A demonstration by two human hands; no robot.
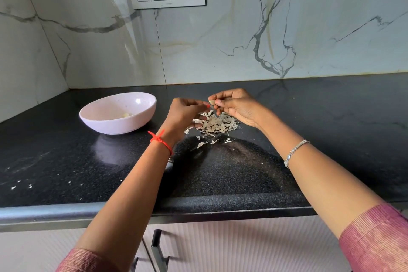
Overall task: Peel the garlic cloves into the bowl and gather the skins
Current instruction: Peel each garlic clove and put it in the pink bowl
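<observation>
Head view: garlic clove [212, 102] pinched in right hand [234, 106] grip, above skins [217, 125].

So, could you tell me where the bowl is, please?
In the head view, the pale pink bowl sits on the black counter, left of the left hand and skin pile.

Bare table [331, 121] stretches right of the skin pile [217, 125] and in front of it; the bowl [114, 127] blocks the left; the wall [220, 51] closes the back.
</observation>
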